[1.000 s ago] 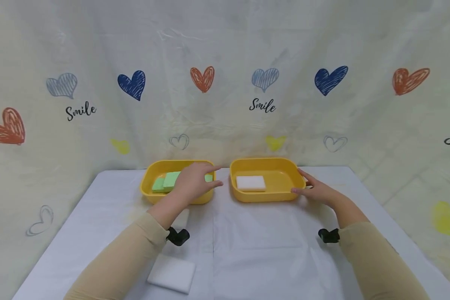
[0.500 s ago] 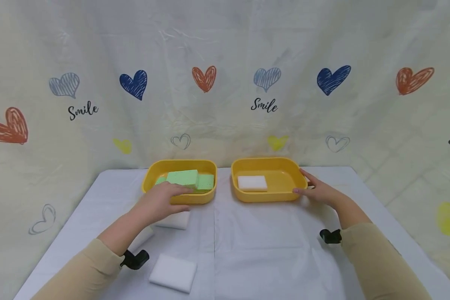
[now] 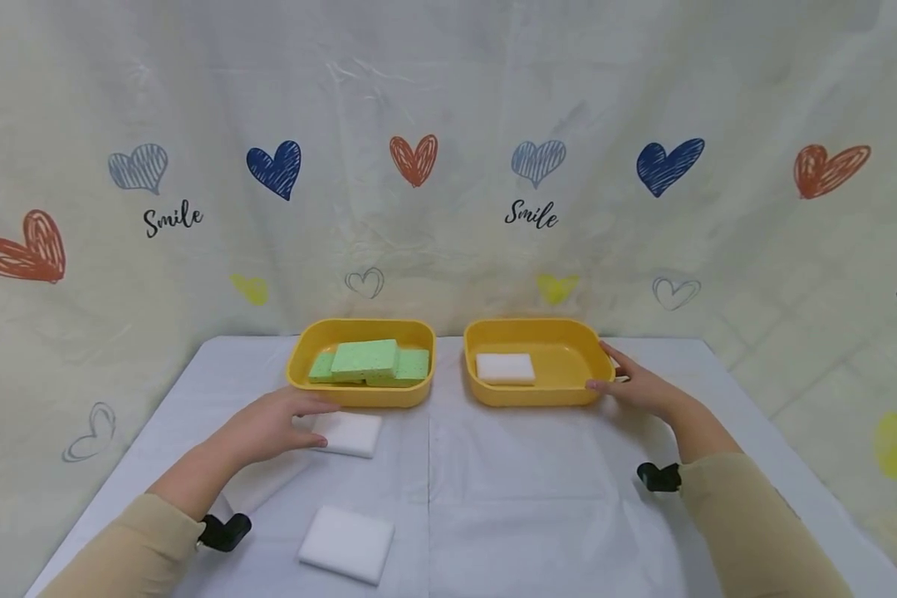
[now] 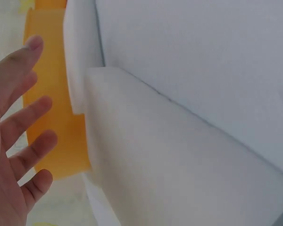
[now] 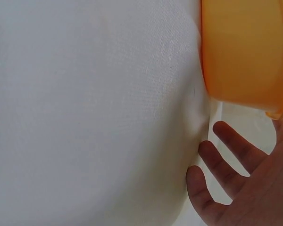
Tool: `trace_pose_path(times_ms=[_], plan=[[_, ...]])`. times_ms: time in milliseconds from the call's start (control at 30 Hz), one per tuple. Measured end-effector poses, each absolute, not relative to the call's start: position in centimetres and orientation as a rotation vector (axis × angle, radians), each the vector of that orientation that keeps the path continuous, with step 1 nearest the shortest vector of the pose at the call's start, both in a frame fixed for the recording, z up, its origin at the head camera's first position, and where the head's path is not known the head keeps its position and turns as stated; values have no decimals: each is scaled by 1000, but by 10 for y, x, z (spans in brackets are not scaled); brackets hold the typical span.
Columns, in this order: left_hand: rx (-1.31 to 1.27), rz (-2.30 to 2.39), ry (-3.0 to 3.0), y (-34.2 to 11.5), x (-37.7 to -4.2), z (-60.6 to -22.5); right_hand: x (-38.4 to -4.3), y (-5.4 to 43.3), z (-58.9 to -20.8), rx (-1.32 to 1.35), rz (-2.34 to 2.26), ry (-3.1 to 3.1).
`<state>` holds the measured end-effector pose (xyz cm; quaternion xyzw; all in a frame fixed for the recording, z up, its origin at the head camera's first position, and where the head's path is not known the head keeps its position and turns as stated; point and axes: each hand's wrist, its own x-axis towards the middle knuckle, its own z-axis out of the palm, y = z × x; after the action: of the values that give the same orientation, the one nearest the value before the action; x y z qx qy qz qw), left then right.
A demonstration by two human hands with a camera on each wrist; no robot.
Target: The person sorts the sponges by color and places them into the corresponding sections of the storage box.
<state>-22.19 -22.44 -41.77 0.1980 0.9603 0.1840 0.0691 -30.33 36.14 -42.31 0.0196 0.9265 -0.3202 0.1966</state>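
Observation:
In the head view my left hand [image 3: 265, 428] hovers with fingers spread at the left edge of a white sponge [image 3: 350, 433] on the table. The left wrist view shows the same hand [image 4: 19, 136] holding nothing. Another white sponge [image 3: 262, 482] lies partly behind its wrist. A third white sponge [image 3: 346, 545] lies nearer the front. My right hand [image 3: 639, 386] touches the right end of a yellow container [image 3: 538, 397], thumb at its rim; in the right wrist view the other fingers [image 5: 224, 167] stay extended, apart from the wall. That container holds one white sponge [image 3: 505, 368].
A second yellow container [image 3: 366, 399], with several green sponges [image 3: 365, 360] stacked inside, stands just left of the first. Both are near the back edge of the white-covered table [image 3: 538, 507]. A hanging sheet [image 3: 448, 241] printed with hearts rises behind them.
My left hand has moved back from over the green sponges, left and toward me, uncovering them and coming down near the white sponges. The right hand has stayed at its container.

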Motion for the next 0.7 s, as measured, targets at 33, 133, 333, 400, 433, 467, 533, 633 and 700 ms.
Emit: trace_pose_path(times_ms=[33, 133, 333, 400, 433, 467, 533, 633, 700], plan=[[594, 541, 2890, -226, -223, -419, -303, 362, -423, 67, -897, 2593], [608, 490, 2888, -228, -225, -420, -302, 362, -423, 81, -899, 2595], [634, 447, 2854, -227, -228, -421, -303, 361, -424, 65, -897, 2606], [640, 435, 2842, -227, -229, -423, -303, 361, -424, 62, -899, 2604], [636, 436, 2837, -227, -229, -424, -303, 361, -424, 64, -900, 2603], [633, 435, 2833, -227, -229, -425, -303, 361, -424, 67, -900, 2602], [628, 439, 2828, -227, -230, -427, -304, 362, -424, 71, -897, 2601], [630, 445, 2831, -228, -232, -431, -304, 362, -424, 81, -894, 2600], [652, 439, 2837, -229, -234, -433, -304, 363, -424, 83, -898, 2597]])
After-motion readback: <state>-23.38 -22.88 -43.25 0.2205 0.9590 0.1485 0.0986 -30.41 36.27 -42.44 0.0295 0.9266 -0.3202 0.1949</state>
